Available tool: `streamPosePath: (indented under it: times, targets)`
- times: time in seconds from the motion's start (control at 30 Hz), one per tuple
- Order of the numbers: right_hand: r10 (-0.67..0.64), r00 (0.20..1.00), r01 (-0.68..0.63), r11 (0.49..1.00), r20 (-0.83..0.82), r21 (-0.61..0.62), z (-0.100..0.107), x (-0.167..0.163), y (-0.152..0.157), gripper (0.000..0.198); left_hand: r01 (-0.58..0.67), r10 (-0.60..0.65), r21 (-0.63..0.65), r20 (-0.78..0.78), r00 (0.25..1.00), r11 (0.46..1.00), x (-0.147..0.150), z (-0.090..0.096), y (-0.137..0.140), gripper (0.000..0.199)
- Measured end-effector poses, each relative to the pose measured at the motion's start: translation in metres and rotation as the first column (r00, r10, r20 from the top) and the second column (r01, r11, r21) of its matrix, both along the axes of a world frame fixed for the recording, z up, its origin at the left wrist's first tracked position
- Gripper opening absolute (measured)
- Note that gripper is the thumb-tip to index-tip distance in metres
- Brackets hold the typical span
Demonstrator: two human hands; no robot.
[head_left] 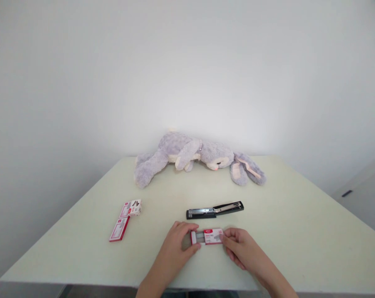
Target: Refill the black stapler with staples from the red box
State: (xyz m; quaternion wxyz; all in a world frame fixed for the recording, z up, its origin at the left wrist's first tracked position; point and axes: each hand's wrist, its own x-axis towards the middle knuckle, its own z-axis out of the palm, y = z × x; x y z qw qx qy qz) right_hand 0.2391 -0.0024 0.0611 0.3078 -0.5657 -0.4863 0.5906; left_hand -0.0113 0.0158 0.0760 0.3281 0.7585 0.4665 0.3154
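Item 1: staple box [213,236], red and white, lying in front of me near the table's front edge, its inner tray partly drawn out to the left, with grey metal inside. Printing: a red band with white lettering, darker text below, a grey picture; too small to read.

Hands: apart, 1 at each end of the box. My left hand [175,244] has thumb and fingertips closed about the tray end; my right hand [240,247] pinches the sleeve's right end.

Item 2: stapler [215,210], black with a silver metal channel, opened out lengthwise just beyond the box. No mark legible.

Item 3: 2 flat cartons [119,229], red and white, at left, each with a framed label and small red logo, unreadable. A white packet [135,207] with a dark picture and red print touches them.

Item 4: plush rabbit [187,152], grey-lilac, on its side at the far edge, beaded band at the neck.

Surface: pale, smooth table [283,215]. Room: plain whitish wall [187,66]; at right, a short dark bar [347,193] on a pale panel.
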Motion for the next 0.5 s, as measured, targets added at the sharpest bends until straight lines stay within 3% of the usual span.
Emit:
streamPosePath:
  times: [0.17,0.5]
  targets:
    - [0.034,0.998,-0.034,0.999,0.044,0.011,0.0,0.017,0.003,0.045,-0.032,0.033,0.021,-0.011,0.999,0.999,-0.005,-0.004,-0.002,0.046]
    - [0.066,0.963,-0.082,0.995,0.262,0.053,0.009,0.005,0.004,0.047,-0.038,0.039,0.041,-0.028,0.999,0.998,-0.001,-0.004,-0.003,0.045]
